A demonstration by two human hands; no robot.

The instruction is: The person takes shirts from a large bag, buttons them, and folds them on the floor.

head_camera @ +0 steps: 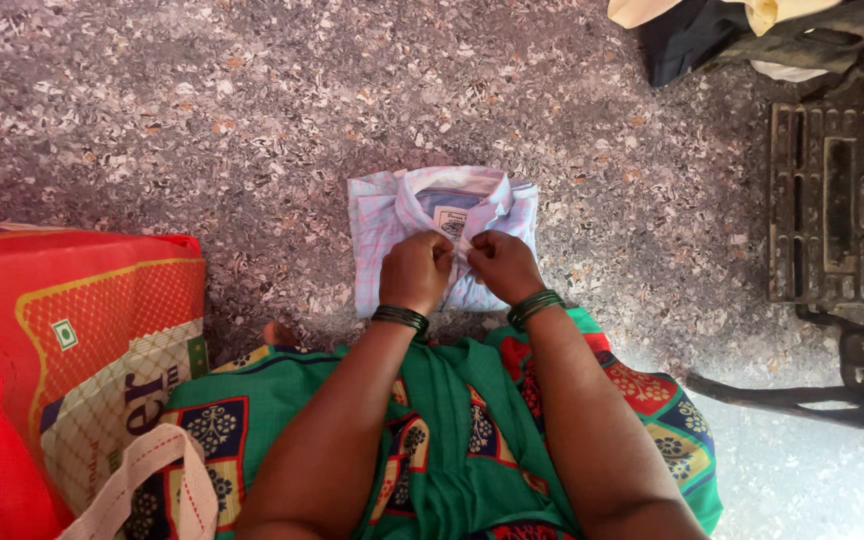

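A folded shirt, pale blue and white check, lies flat on the speckled stone floor directly ahead of both hands. It is folded into a compact, roughly square packet, a little taller than wide, so its long axis runs straight away from the person. The collar end points away from the person, and the hem fold sits nearest, partly hidden under the wrists. The collar lies open, showing a small label inside the neck.

The left hand and right hand rest side by side on the middle of the shirt front, knuckles almost touching. Both are curled closed, the fingertips pinching the fabric along the button strip just below the collar. Each wrist carries dark green bangles.

Below the hands spreads the person's green patterned garment, with red and blue printed panels. To the left of the left hand stands a large red bag with a pale fabric handle. Well to the right of the right hand sits a black cast-iron treadle and frame. Beyond it, in the far corner, lies a heap of dark and yellow cloth.
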